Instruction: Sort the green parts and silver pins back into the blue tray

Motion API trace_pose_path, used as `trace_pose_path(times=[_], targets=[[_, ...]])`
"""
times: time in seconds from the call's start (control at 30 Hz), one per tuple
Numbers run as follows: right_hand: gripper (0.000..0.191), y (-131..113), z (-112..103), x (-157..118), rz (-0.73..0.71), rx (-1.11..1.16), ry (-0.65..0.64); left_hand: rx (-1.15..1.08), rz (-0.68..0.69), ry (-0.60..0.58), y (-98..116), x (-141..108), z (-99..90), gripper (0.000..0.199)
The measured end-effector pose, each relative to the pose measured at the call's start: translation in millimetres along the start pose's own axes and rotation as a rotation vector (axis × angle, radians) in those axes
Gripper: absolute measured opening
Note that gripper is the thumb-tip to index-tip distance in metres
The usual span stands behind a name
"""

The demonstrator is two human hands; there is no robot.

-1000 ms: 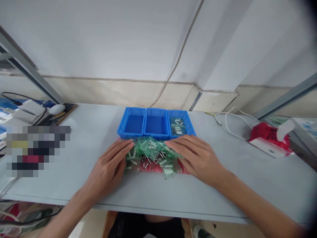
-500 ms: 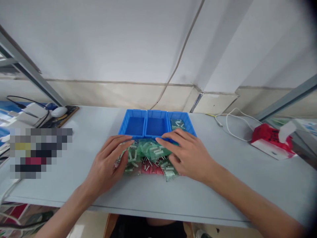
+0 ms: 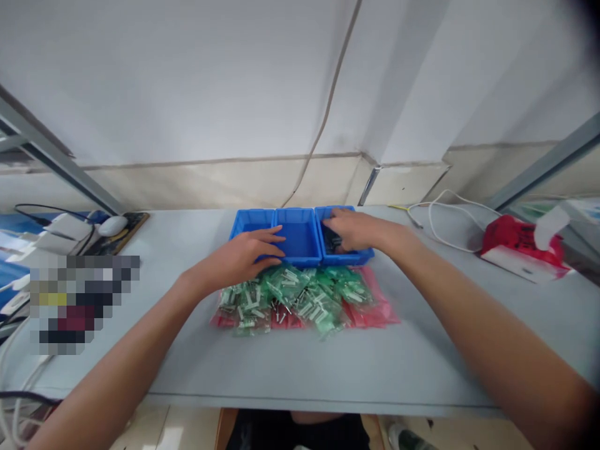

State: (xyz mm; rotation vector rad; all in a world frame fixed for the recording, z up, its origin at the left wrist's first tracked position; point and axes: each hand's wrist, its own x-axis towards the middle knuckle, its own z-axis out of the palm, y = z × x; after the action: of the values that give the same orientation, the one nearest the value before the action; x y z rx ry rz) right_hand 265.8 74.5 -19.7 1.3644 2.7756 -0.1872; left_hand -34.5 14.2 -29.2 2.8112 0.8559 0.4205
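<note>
My right hand (image 3: 351, 229) reaches down into the right-hand blue bin (image 3: 349, 257). Its fingers curl over a small dark-looking plastic bag (image 3: 330, 239); the fingertips are partly hidden. My left hand (image 3: 255, 251) is open, its fingers spread above the front edges of the left blue bin (image 3: 255, 215) and the middle blue bin (image 3: 300, 240). It holds nothing. Just in front of the bins lies a heap of green-tinted clear bags (image 3: 309, 294) with white plugs and screws in them. Pink-red bags (image 3: 375, 306) lie beneath that heap.
Cables, a white adapter (image 3: 68, 231) and a white mouse (image 3: 112, 225) lie at the left, beside a blurred-out patch. On the right stand a red and white tissue pack (image 3: 525, 247) and a loose white cable (image 3: 445, 234). A wall rises behind the table.
My right hand has moved from the heap up into the right-hand bin. My left hand has lifted off the bags toward the bins, uncovering the heap and the pink-red bags.
</note>
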Motion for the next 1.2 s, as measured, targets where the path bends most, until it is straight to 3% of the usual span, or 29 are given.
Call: trace_pose_path(times=[0.07, 0.17, 0.23, 0.3, 0.37, 0.43, 0.53, 0.6, 0.67, 0.73, 0.83, 0.93, 1.0, 1.1, 1.2], targets=[[0.043, -2, 3, 2, 0.000, 0.022, -0.050, -0.021, 0.024, 0.054, -1, -2, 4.3, 0.022], [0.026, -1, 1, -1, -0.033, 0.069, -0.102, -0.047, 0.020, 0.086, 1, -5, 6.8, 0.023], [0.015, 3, -5, -5, -0.046, 0.088, -0.106, -0.059, -0.005, 0.104, 5, -6, 5.9, 0.024], [0.013, 5, -16, -12, -0.031, 0.093, -0.084, -0.079, -0.053, 0.201, 12, -7, 4.3, 0.025], [0.016, 0, -31, -22, -0.008, 0.114, 0.020, -0.139, -0.137, 0.369, 22, -8, 3.5, 0.024], [0.020, -16, -45, -32, -0.022, 0.216, 0.260, -0.311, -0.186, 0.509, 32, -7, 4.3, 0.027], [0.026, -59, -57, -44, -0.147, 0.557, 0.609, -0.662, -0.149, 0.571, 45, -6, 6.1, 0.052], [0.025, -87, -55, -49, -0.244, 0.712, 0.646, -0.719, -0.185, 0.621, 54, -8, 5.3, 0.046], [0.019, -105, -51, -53, -0.281, 0.753, 0.593, -0.591, -0.281, 0.712, 63, -14, 2.5, 0.026], [0.011, -109, -46, -58, -0.256, 0.715, 0.601, -0.372, -0.293, 0.754, 73, -27, 0.8, 0.018], [0.005, -99, -34, -66, -0.175, 0.549, 0.662, -0.061, -0.082, 0.691, 90, -53, 9.2, 0.028], [0.022, -88, -14, -73, -0.194, 0.307, 0.604, 0.171, 0.030, 0.610, 106, -80, 30.3, 0.034], [0.035, -86, 3, -77, -0.238, 0.109, 0.635, 0.271, 0.059, 0.550, 114, -92, 43.1, 0.035], [0.041, -88, 24, -85, -0.327, -0.173, 0.741, 0.410, 0.127, 0.509, 122, -96, 51.5, 0.032], [0.040, -91, 34, -96, -0.395, -0.299, 0.694, 0.511, 0.152, 0.499, 126, -91, 54.0, 0.036]])
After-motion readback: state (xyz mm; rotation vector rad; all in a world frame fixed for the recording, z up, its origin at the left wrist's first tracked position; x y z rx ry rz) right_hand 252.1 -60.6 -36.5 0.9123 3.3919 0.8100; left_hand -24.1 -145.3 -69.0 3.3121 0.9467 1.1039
